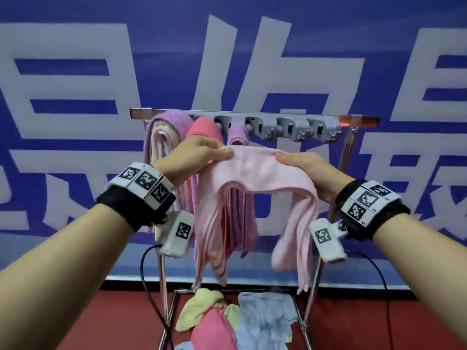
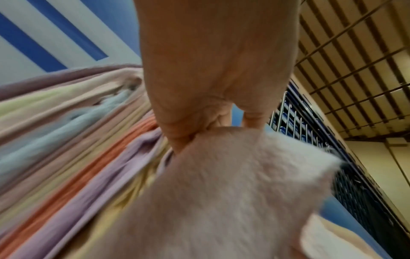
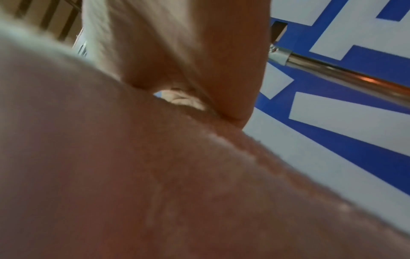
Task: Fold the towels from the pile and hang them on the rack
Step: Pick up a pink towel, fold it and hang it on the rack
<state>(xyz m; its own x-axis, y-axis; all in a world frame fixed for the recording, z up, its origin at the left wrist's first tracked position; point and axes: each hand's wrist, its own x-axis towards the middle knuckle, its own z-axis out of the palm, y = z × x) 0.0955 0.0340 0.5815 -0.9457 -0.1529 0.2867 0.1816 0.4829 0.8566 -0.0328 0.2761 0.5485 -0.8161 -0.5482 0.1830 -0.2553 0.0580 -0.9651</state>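
Against blue lettered banner (image 1: 75, 16), both hands stretch fuzzy pink towel (image 1: 257, 173).

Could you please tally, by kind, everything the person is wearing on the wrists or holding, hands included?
Hands, left hand and right hand: 2
Marker wristbands: 2
Wrist cameras: 2
Pale pink towel, held by both hands: 1
Total: 7

Pale pink towel (image 1: 255, 173); blue banner (image 1: 75, 137) with white characters.
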